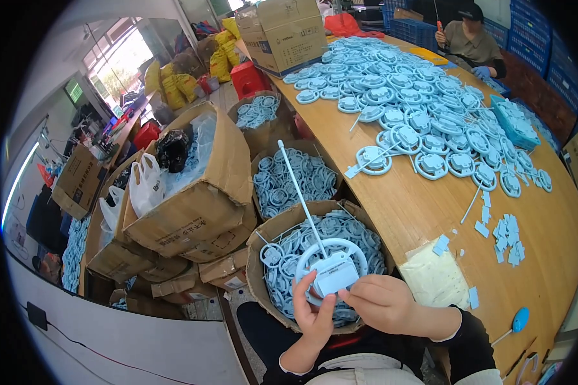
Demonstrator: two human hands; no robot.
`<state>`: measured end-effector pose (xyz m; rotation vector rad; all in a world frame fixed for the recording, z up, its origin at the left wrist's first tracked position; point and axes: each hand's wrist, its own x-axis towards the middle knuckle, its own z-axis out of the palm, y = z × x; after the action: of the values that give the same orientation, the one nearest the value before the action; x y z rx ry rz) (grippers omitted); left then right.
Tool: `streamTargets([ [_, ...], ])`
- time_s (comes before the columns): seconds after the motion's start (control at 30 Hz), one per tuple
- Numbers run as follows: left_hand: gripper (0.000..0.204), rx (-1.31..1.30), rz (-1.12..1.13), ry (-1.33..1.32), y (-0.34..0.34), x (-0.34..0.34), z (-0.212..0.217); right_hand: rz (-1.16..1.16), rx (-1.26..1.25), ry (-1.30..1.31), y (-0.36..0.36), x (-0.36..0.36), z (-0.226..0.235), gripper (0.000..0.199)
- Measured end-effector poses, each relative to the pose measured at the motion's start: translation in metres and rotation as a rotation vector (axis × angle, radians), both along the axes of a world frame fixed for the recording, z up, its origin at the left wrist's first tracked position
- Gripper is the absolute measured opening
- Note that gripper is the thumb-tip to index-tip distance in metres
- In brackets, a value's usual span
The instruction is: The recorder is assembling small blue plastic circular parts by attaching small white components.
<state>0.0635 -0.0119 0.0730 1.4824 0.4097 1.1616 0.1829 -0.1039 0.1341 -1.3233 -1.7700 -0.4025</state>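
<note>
A light-blue plastic ring-shaped part (364, 255) with a long thin rod and a flat rectangular panel at its centre is held up before me, over an open carton (253, 276) full of similar parts. My left hand (313, 312) grips its lower left side between thumb and fingers. Closed in a pinch, my right hand (388, 304) touches the panel's lower right corner. The rod points up and slightly left. Dark print shows along the panel's upper edge; my fingers hide the bottom of the ring.
A wooden table (392, 199) to the right carries a large heap of blue ring parts (392, 83), small flat pieces (508, 237), a whitish bag (435, 276) and a blue oval piece on a stick (520, 319). Cartons (192, 192) stand left. Another person (472, 45) sits far right.
</note>
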Motion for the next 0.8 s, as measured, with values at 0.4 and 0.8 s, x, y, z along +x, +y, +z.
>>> streamTargets([
  [0.4, 0.039, -0.123, -0.054, -0.019, 0.000, 0.005, -0.007, 0.197, -0.667, 1.123, 0.005, 0.025, 0.003, 0.067],
  [0.8, 0.056, -0.165, -0.502, 0.507, 0.035, 0.003, -0.063, -0.037, -0.904, 1.275, 0.000, 0.051, -0.043, 0.047],
])
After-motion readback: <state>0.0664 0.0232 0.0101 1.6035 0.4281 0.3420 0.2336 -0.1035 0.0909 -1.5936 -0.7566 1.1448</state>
